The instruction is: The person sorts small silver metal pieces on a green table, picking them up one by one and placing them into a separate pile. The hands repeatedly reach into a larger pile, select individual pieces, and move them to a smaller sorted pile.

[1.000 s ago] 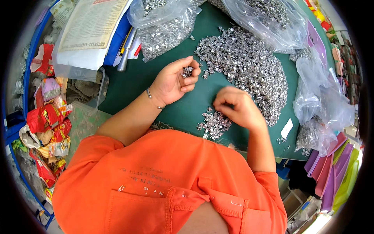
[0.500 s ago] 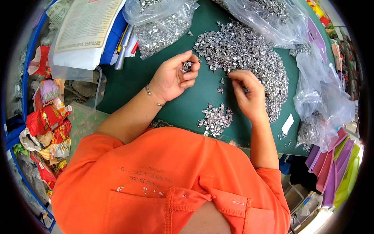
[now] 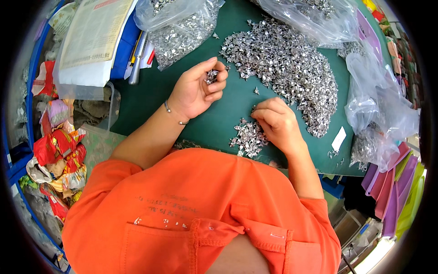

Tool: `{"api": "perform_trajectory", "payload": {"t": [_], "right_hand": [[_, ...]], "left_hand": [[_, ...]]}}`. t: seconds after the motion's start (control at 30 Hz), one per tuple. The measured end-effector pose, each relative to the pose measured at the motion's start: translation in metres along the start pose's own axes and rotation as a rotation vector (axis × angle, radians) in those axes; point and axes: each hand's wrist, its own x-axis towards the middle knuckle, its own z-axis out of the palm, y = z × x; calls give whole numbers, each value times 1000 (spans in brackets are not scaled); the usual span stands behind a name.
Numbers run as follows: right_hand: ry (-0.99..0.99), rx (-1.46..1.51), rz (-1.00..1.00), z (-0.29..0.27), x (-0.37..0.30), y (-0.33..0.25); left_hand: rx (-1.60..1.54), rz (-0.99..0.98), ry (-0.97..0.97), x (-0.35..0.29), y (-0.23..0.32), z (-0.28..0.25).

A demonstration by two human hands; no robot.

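Note:
My left hand (image 3: 196, 89), palm turned up, curls its fingers round several small silver metal pieces (image 3: 211, 76). My right hand (image 3: 277, 122) is closed in a pinch just above the far right edge of a small pile of metal pieces (image 3: 247, 138); a small dark bit shows at its fingertips, too small to make out fully. Beyond both hands spreads a large heap of the same shiny pieces (image 3: 292, 64). A single loose piece (image 3: 256, 91) lies on the green table (image 3: 159, 105) between my hands.
Clear bags of metal pieces (image 3: 182, 43) stand at the back, and more plastic bags (image 3: 376, 100) lie at the right. A screwdriver (image 3: 137, 64) and a blue folder (image 3: 123, 55) with papers are back left. A white card (image 3: 338, 139) lies at the right.
My right hand has come nearer and left, from the edge of the large heap to the small pile. Fewer loose pieces lie between them. My left hand still holds its pieces.

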Motion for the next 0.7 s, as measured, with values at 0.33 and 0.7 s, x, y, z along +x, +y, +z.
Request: {"api": "perform_trajectory", "payload": {"t": [0.33,0.7], "right_hand": [[95,68,81,-2,3,-2],[308,37,246,0,7,14]], "left_hand": [[2,-1,-16,1,-1,-2],[13,-1,-14,0,-1,-2]]}}
